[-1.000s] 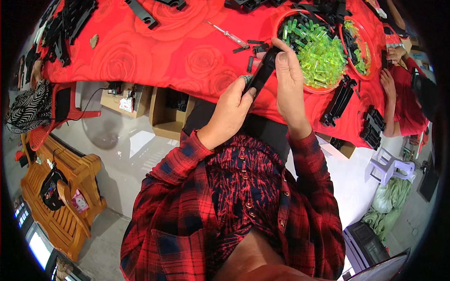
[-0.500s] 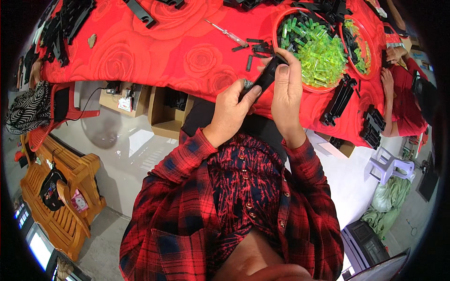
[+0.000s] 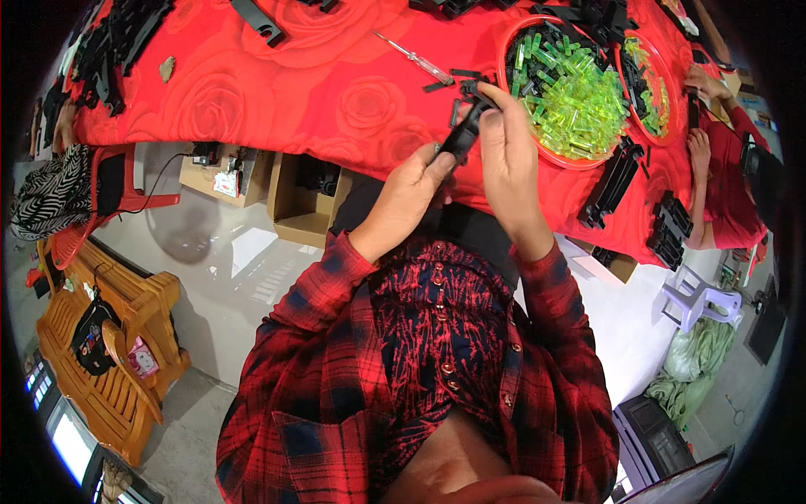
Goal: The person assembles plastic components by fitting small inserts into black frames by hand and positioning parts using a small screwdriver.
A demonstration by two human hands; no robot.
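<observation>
Holding 1 black part [image 3: 464, 134]: left hand [image 3: 406, 195], grip closed round the lower end, thumb laid on top. Right hand [image 3: 510, 172]: index finger curled over the upper end, thumb upright beside it; whether this grip clasps firmly cannot be told. Part located at the near edge of the counter [image 3: 252, 105], tilted, upper end leaning right, left of the large tub [image 3: 561, 160]. Counter: red cloth, rose pattern. Large tub: red, filled with clear yellow-green pieces [image 3: 579, 118], black pieces among them at the left. Small tub [image 3: 673, 111]: red, just right of the large one, mixed black, green and orange pieces. Screwdriver [image 3: 417, 57]: 1, clear handle, shaft pointing to the upper left. Small black bars [image 3: 438, 86]: several, loose, near the handle end. Black mouldings: 1 group [image 3: 611, 183] below the large tub, 1 group [image 3: 669, 230] at the right corner, 1 heap [image 3: 126, 50] at the far left. Tan lump [image 3: 167, 69]: 1, right of the heap. Floor level: 1 cardboard box [image 3: 300, 228], 1 lilac stool [image 3: 701, 296], 1 red chair [image 3: 155, 204], 1 wooden settee [image 3: 147, 298]. Co-worker [image 3: 729, 189]: 1, red clothing, right side.
</observation>
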